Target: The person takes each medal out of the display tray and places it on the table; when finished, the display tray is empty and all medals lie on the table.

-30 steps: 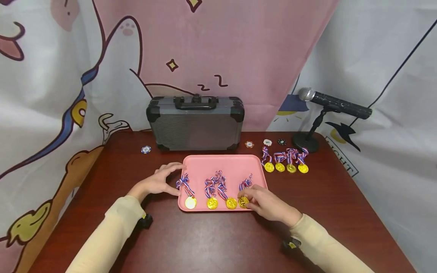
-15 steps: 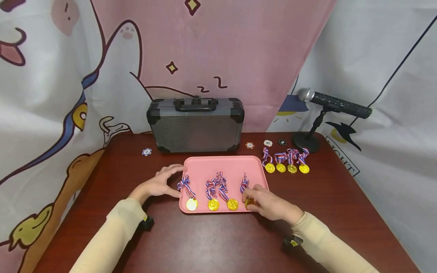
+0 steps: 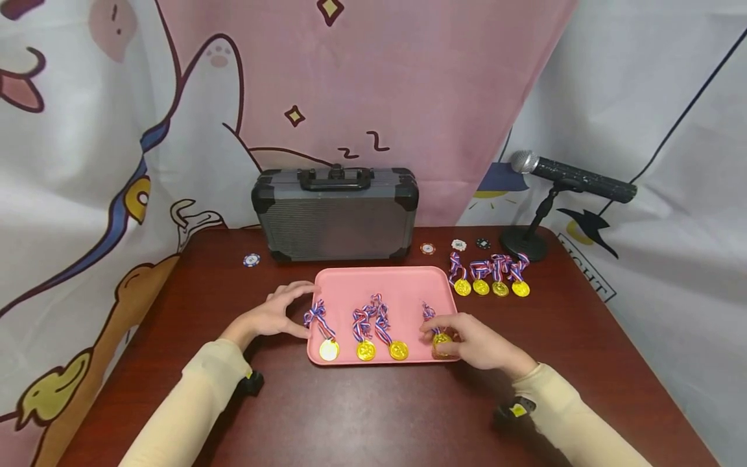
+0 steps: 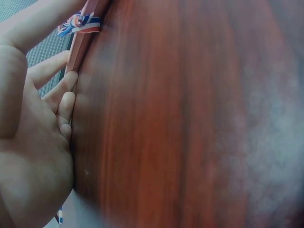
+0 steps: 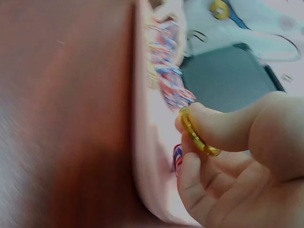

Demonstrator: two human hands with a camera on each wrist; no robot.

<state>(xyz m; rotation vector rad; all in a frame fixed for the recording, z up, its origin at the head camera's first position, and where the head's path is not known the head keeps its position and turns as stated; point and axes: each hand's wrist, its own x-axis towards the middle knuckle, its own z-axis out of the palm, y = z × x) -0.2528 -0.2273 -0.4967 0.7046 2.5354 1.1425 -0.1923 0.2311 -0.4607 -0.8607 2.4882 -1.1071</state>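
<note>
At the right front corner of a pink tray (image 3: 344,279), my right hand (image 3: 475,340) pinches a gold medal (image 5: 195,135) between thumb and fingers. Its striped ribbon (image 3: 428,312) trails toward the back of the tray. My left hand (image 3: 274,314) rests against the tray's left rim, thumb and fingers spread. Beside it, a bunched ribbon (image 4: 78,23) overhangs that rim, tied to a gold medal (image 3: 329,350) at the tray's front left. Two more medals, one (image 3: 366,351) and another (image 3: 399,351), lie along the middle of the tray's front, ribbons knotted behind them.
Behind the tray stands a grey case (image 3: 335,224) with a black handle. To the right lies a row of several medals (image 3: 500,288) below a microphone (image 3: 574,178) on a stand. A blue-edged poker chip (image 3: 251,260) is at left, and 3 others, including a black one (image 3: 482,243), at right.
My right hand has moved to the right along the tray's front with the gold medal, widening the gap to the medal beside it. The left hand stays at the left rim.
</note>
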